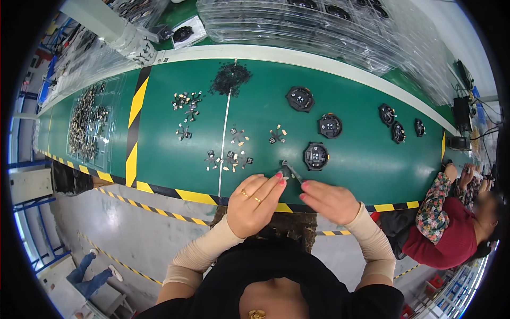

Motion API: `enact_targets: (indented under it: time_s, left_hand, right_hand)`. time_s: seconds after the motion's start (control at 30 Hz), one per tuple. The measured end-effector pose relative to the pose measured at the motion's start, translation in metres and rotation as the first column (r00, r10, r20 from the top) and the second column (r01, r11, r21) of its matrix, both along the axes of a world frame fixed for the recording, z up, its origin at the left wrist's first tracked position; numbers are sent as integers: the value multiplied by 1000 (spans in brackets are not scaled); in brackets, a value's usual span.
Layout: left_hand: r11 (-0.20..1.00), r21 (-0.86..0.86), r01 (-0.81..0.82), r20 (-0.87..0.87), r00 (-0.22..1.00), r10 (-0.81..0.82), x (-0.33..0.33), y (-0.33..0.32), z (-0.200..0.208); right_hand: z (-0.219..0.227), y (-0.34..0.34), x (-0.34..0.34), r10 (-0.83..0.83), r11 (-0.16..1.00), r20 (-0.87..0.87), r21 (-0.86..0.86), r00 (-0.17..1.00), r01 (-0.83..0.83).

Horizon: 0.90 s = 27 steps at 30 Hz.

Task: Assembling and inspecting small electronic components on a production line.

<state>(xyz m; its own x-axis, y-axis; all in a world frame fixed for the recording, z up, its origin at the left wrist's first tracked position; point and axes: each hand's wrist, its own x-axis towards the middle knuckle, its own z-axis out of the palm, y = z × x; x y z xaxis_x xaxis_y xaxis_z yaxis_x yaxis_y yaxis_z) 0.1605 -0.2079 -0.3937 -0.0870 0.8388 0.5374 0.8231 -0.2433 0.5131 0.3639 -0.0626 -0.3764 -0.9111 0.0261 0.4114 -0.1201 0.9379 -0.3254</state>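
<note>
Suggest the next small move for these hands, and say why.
Probably keep the small dark part steady in the left hand while the right hand guides the slim tool at it: the left fingertips pinch the part, and the tool's tip lies right beside it. Whether they touch is too small to tell.

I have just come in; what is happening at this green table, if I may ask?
The person's left hand pinches a small dark part and the right hand holds a thin tool at it. Beyond them on the green table lie round black cases, with clusters of small parts further left. Another person is at the right.
</note>
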Motion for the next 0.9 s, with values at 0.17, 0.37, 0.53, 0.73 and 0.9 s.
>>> enact_targets:
  time_s: [0.17,0.37,0.53,0.73,0.9]
  left_hand:
    - [985,-92,148,-118,980,-158,4,41,24]
    - [955,-178,236,-177,947,-267,15,46,4]
    - [964,-168,208,-144,962,-233,19,26,0]
    - [979,-94,180,-73,980,-187,17,26,-6]
    - [982,-70,174,-78,981,-179,17,26,-6]
  right_hand:
    - [4,-8,9,-578,624,-54,-673,814,398]
    - [-17,-21,25,-807,-48,52,-999,588,23]
    - [-21,-26,21,-777,-113,105,-993,621,26]
    - [-15,-15,13,-714,-32,123,-989,689,143]
    - [-12,5,9,-623,14,133,-984,771,180]
